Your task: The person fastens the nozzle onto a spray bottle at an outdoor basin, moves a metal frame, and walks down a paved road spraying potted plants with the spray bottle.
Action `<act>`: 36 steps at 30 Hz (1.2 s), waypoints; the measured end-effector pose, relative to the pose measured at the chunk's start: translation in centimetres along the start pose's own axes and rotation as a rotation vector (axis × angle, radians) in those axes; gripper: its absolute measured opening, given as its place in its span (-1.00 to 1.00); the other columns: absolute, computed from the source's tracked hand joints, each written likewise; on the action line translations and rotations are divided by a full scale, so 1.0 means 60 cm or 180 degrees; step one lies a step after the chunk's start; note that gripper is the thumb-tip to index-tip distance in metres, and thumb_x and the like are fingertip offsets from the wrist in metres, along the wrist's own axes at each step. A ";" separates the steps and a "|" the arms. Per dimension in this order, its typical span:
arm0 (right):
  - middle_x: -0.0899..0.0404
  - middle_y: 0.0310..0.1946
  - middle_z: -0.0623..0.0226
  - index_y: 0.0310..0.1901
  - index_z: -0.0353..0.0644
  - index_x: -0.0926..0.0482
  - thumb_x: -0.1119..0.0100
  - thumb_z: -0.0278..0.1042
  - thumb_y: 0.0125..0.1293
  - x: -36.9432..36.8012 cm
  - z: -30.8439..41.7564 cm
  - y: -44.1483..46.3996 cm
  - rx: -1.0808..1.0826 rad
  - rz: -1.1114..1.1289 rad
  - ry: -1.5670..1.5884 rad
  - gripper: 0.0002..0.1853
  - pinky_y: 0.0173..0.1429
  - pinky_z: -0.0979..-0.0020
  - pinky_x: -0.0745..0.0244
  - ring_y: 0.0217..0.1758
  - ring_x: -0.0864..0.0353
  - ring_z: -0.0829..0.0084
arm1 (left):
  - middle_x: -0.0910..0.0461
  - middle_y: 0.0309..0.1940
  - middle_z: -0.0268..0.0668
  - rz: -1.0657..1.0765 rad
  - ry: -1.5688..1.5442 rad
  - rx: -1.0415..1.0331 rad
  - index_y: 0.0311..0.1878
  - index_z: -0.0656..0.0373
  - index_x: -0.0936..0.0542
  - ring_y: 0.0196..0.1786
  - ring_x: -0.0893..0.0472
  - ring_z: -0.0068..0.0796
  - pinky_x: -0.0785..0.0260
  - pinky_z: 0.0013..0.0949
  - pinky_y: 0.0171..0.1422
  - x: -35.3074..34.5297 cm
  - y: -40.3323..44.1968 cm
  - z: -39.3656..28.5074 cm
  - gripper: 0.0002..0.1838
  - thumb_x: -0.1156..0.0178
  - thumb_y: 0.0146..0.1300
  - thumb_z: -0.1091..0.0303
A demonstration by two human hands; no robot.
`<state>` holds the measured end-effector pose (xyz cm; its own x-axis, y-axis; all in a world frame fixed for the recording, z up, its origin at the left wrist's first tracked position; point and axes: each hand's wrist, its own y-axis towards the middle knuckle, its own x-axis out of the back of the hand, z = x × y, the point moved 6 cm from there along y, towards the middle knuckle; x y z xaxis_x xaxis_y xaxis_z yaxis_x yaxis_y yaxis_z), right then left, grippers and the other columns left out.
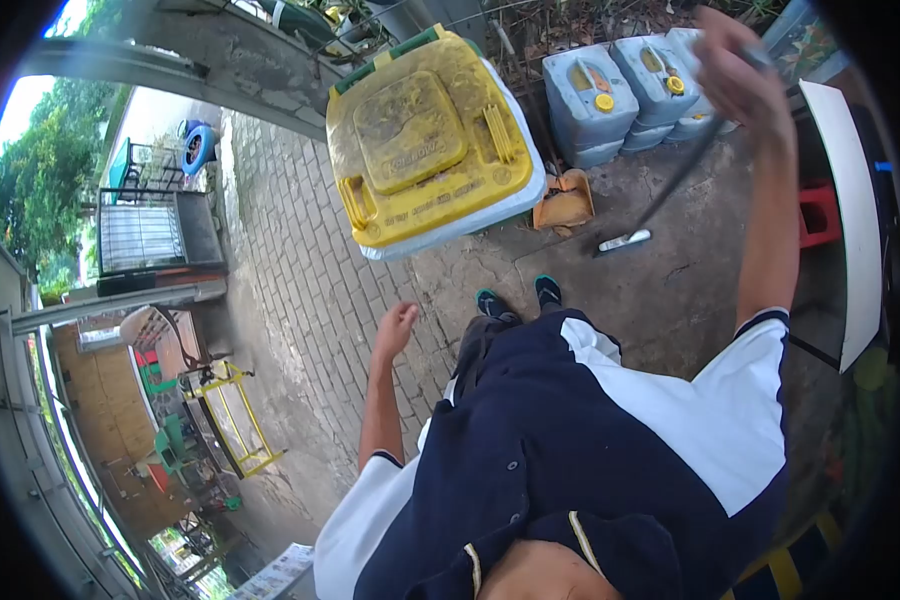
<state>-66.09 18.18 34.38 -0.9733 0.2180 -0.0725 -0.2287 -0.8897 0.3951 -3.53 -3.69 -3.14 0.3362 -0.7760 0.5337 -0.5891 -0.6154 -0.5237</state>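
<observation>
Broom (626, 241): pale head down on the concrete floor (675, 295), ahead of your feet and to their right, dark handle slanting up to your right hand (745, 75). That hand is closed round the handle, raised high and out to the right; it is blurred, so exact finger placement can't be told. Your left hand (398, 325) is released, fingers loosely curled, held out low on the other side, nothing seen in it.

Just beside the broom head, nearer the bin: orange dustpan (564, 203), on the floor, with some dark bits by its edge (too small to name). Beyond the pan, blue jugs (590, 100) in a row. Left of the pan, the bin (430, 130), yellow lid shut. Off right, a red stool (818, 215) under a white panel (850, 225).

On handling, my judgement: a high one-handed hold gives reach but little control of the head. Keep the wrist loose, strokes short and low, bristles flat rather than tipped onto one edge. Your left hand lower on the handle would steady it. Mind the pan's rim; a hard knock could shift it. Watch the upper end near the panel, and leave room round the jugs. Shoes (518, 300) sit close together; a slightly wider stance would save your back.
</observation>
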 end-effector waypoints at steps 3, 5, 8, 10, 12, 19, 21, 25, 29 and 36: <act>-0.55 -0.63 0.54 -0.22 -0.11 -0.52 -0.27 -0.04 0.69 0.101 -0.091 0.045 -0.0643 0.0125 -0.0634 -0.65 -0.49 0.43 -0.42 -0.65 -0.49 0.60 | -0.82 0.03 0.01 0.1287 0.0607 -0.0241 0.25 0.27 -0.70 0.06 -0.82 -0.02 -0.62 -0.09 0.19 -0.042 0.003 -0.247 -0.52 -0.20 0.70 -0.01; -0.58 -0.61 0.53 -0.20 -0.08 -0.54 -0.37 0.06 0.62 0.103 -0.196 0.078 -0.0729 -0.0457 -0.1533 -0.61 -0.38 0.48 -0.35 -0.55 -0.56 0.66 | -0.81 0.01 0.00 0.1801 0.0797 -0.1132 0.20 0.25 -0.72 0.07 -0.80 0.03 -0.62 -0.04 0.17 -0.023 -0.081 -0.540 -0.56 -0.19 0.69 0.02; -0.64 -0.62 0.40 -0.48 -0.12 -0.60 -0.44 0.17 0.54 0.157 -0.337 0.112 -0.0352 -0.1688 -0.1641 -0.44 -0.37 0.40 -0.46 -0.54 -0.62 0.54 | -0.72 -0.04 -0.08 0.1574 0.0949 -0.3318 0.16 0.22 -0.66 -0.08 -0.76 0.08 -0.64 -0.01 0.04 0.002 -0.208 -0.826 -0.57 -0.28 0.60 0.00; -0.60 -0.64 0.41 -0.49 -0.11 -0.59 -0.44 0.13 0.56 0.162 -0.360 0.130 -0.0476 -0.2212 -0.1590 -0.45 -0.38 0.39 -0.43 -0.56 -0.59 0.53 | -0.70 0.07 -0.10 0.1930 0.1312 -0.3923 0.18 0.25 -0.64 0.06 -0.75 0.07 -0.63 -0.01 0.15 0.001 -0.271 -0.939 -0.57 -0.23 0.62 0.02; -0.55 -0.66 0.42 -0.54 -0.08 -0.55 -0.44 0.23 0.52 0.162 -0.375 0.152 -0.0735 -0.2403 -0.1740 -0.39 -0.41 0.36 -0.39 -0.58 -0.56 0.52 | -0.74 0.10 -0.13 0.2149 0.1686 -0.4372 0.14 0.21 -0.70 0.13 -0.76 0.03 -0.61 -0.05 0.18 0.031 -0.313 -1.024 -0.63 -0.27 0.55 0.08; -0.53 -0.65 0.48 -0.57 -0.08 -0.56 -0.46 0.26 0.50 0.194 -0.479 0.127 -0.1170 -0.2120 -0.1595 -0.36 -0.32 0.40 -0.40 -0.54 -0.52 0.58 | -0.80 -0.39 -0.45 0.2076 0.1912 -0.5592 -0.38 0.00 -0.85 -0.27 -0.80 -0.35 -0.60 -0.28 -0.24 0.134 -0.336 -1.110 -0.93 -0.46 0.10 0.28; -0.53 -0.59 0.53 -0.50 -0.03 -0.59 -0.47 0.26 0.49 0.224 -0.530 0.080 -0.1492 -0.2316 -0.1526 -0.42 -0.29 0.41 -0.32 -0.49 -0.45 0.62 | -0.76 -0.45 -0.45 0.1444 0.1130 -0.5452 -0.45 0.01 -0.82 -0.33 -0.77 -0.38 -0.58 -0.30 -0.27 0.140 -0.316 -1.084 -0.94 -0.47 0.04 0.29; -0.47 -0.62 0.51 -0.50 -0.06 -0.55 -0.46 0.32 0.48 0.249 -0.558 0.061 -0.1668 -0.2580 -0.1264 -0.37 -0.45 0.37 -0.22 -0.59 -0.38 0.61 | -0.79 -0.40 -0.46 0.1171 0.1331 -0.5478 -0.39 -0.03 -0.85 -0.29 -0.79 -0.35 -0.59 -0.29 -0.26 0.139 -0.304 -1.112 -0.90 -0.51 0.04 0.23; -0.43 -0.62 0.53 -0.56 -0.18 -0.55 -0.39 0.45 0.48 0.264 -0.581 0.148 -0.1361 -0.2918 -0.1823 -0.23 -0.30 0.24 -0.29 -0.45 -0.36 0.55 | -0.80 -0.31 -0.44 0.1436 0.1751 -0.5281 -0.31 -0.03 -0.86 -0.21 -0.79 -0.30 -0.58 -0.24 -0.19 0.128 -0.272 -1.154 -0.87 -0.49 0.09 0.21; -0.52 -0.62 0.35 -0.52 -0.30 -0.59 -0.31 0.40 0.54 0.212 -0.544 0.249 -0.1001 -0.2736 -0.2149 -0.21 -0.22 0.14 -0.43 -0.44 -0.44 0.41 | -0.77 -0.19 -0.35 0.1734 0.1673 -0.5235 -0.22 0.03 -0.83 -0.10 -0.75 -0.23 -0.54 -0.19 -0.06 0.085 -0.186 -1.223 -0.85 -0.43 0.17 0.23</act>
<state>-82.60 -5.43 9.44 -0.3025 0.8915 0.3372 -0.9028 -0.3814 0.1986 -49.19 9.37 54.14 -0.1723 -0.5013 0.8479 -0.6984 0.6692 0.2537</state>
